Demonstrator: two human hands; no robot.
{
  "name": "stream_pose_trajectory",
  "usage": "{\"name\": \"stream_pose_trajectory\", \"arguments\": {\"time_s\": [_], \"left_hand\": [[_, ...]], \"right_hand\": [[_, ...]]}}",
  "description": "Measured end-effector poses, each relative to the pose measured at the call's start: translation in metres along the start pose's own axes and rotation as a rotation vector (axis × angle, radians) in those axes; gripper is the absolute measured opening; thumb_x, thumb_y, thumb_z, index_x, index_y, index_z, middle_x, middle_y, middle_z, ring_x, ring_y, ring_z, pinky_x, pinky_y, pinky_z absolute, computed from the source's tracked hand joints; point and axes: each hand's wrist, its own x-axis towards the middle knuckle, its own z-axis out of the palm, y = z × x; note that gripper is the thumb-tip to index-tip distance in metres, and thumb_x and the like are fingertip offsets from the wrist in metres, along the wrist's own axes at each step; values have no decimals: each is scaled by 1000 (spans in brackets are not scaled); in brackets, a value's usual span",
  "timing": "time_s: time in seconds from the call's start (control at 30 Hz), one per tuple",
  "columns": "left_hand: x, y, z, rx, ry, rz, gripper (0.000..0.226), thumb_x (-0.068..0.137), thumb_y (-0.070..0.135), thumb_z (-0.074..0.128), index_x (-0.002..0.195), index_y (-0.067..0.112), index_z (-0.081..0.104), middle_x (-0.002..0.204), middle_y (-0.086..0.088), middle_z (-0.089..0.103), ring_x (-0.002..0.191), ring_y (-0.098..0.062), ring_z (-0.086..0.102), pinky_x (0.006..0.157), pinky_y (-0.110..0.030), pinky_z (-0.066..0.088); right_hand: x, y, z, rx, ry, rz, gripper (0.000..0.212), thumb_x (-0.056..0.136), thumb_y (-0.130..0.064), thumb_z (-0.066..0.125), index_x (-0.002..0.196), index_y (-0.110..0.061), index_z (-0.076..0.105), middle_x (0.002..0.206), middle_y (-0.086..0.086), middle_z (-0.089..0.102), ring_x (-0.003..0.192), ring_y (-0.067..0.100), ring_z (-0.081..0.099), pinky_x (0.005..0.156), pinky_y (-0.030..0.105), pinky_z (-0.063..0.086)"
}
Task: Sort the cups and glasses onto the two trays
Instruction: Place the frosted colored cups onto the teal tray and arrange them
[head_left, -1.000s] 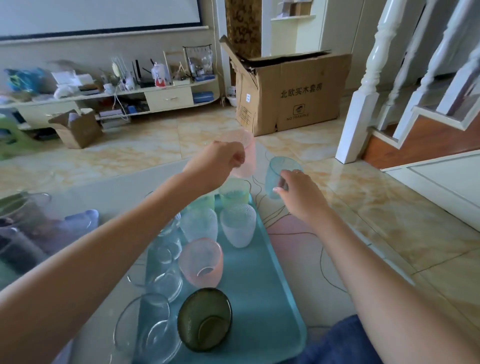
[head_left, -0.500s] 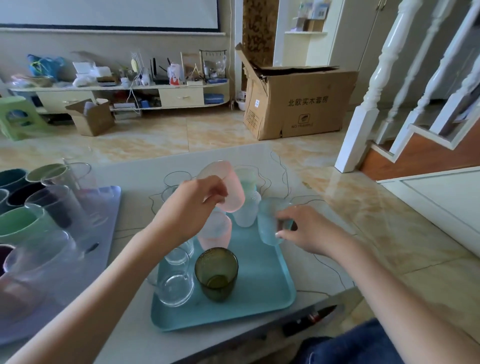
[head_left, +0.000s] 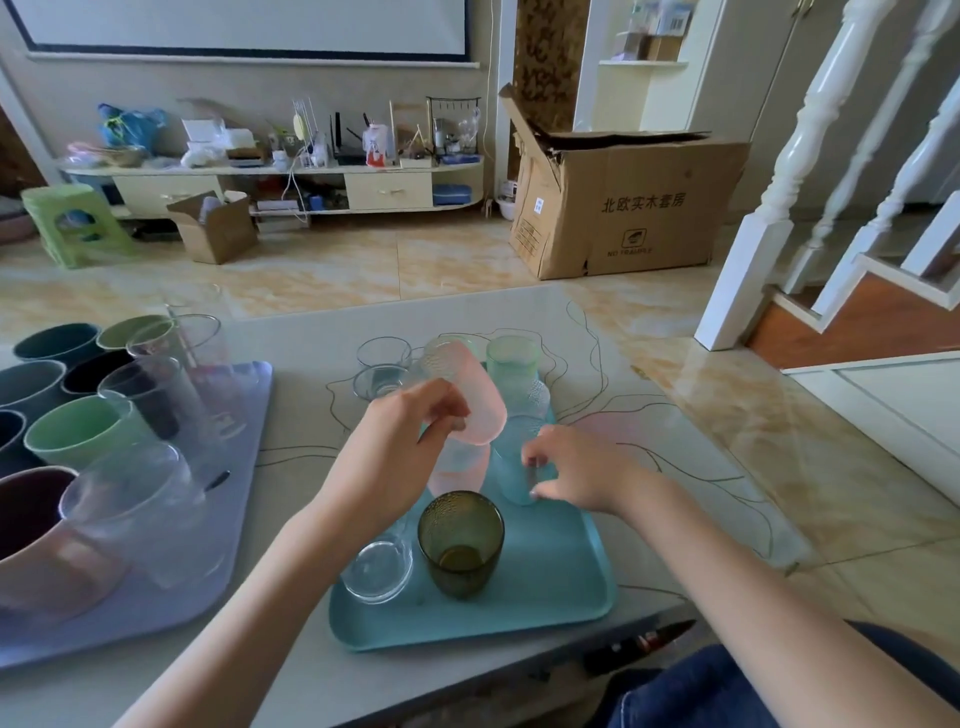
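left hand (head_left: 410, 431) pinching a tilted pink glass (head_left: 475, 397) above the teal tray (head_left: 561, 587), right hand (head_left: 576, 467) curled round a blue glass (head_left: 511, 462) standing on that tray, dark green glass (head_left: 461, 543) nearer, mugs on lavender tray (head_left: 249, 415) at left

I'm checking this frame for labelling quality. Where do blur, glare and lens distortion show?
Head view: wide-angle bending curves the stair balusters and the whiteboard edge; the clear glasses on the purple tray at left look smeared; daylight glares off the floor tiles; the left hand holding the pink cup and the right hand are fairly sharp.
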Motion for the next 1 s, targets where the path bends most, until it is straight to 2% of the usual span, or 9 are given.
{"name": "stream_pose_trajectory", "arguments": {"time_s": [0.13,0.23,0.33,0.47,0.67,0.77,0.83,0.9,1.0], "left_hand": [[4,5,4,20,-8,-5,12,88,10,56,92,18,64,90,9,68,89,-15,60,76,-25,45],[12,11,1,10,48,8,11,89,10,54,94,16,62,94,3,68,91,-18,59,76,-29,44],[19,16,-2,21,28,38,13,89,9,53,95,16,62,96,0,68,93,-19,58,80,-31,46],[16,23,6,88,-136,164,15,90,10,52,97,18,63,95,-3,63,95,-20,54,84,-35,45],[17,21,17,71,-75,223,23,87,13,58,110,18,60,114,1,61,110,-17,51,91,-34,44],[16,17,17,51,-2,273,54,83,20,63,131,28,37,136,9,47,125,-9,38,98,-16,28],[15,9,19,82,-40,286,70,82,20,64,139,29,24,144,7,38,130,-9,32,103,-17,23],[16,-1,23,124,-164,243,66,82,20,64,138,28,31,144,5,40,133,-11,32,107,-25,24],[20,-15,34,249,-400,230,34,81,22,65,114,26,60,132,6,53,129,-14,39,110,-33,27]], "right_hand": [[-4,-13,-29,18,240,-60,39,75,-31,75,111,-24,60,120,-8,50,93,10,54,78,29,41],[-5,-21,-36,68,323,-74,59,68,-42,78,119,-28,49,126,-10,43,75,3,47,72,29,42],[-4,-22,-38,188,404,-55,78,64,-47,80,125,-26,35,126,-3,41,84,10,49,78,32,46],[0,-32,-40,415,436,-206,105,61,-41,84,140,-39,16,135,-7,38,113,0,40,93,19,32],[-2,-27,-43,401,465,-207,95,56,-40,86,134,-42,32,127,-1,47,109,9,50,91,24,42],[-5,-17,-52,484,541,-151,108,48,-47,86,138,-40,28,120,-4,48,103,9,54,84,19,42],[-10,-7,-60,530,595,-42,115,41,-58,82,140,-36,29,121,-6,50,105,11,54,87,24,41],[-17,1,-65,515,576,52,117,34,-66,77,139,-32,35,123,-11,52,109,10,53,89,27,40],[-29,3,-59,427,440,52,106,37,-63,80,131,-32,41,121,-15,53,113,10,51,89,27,39]]}}
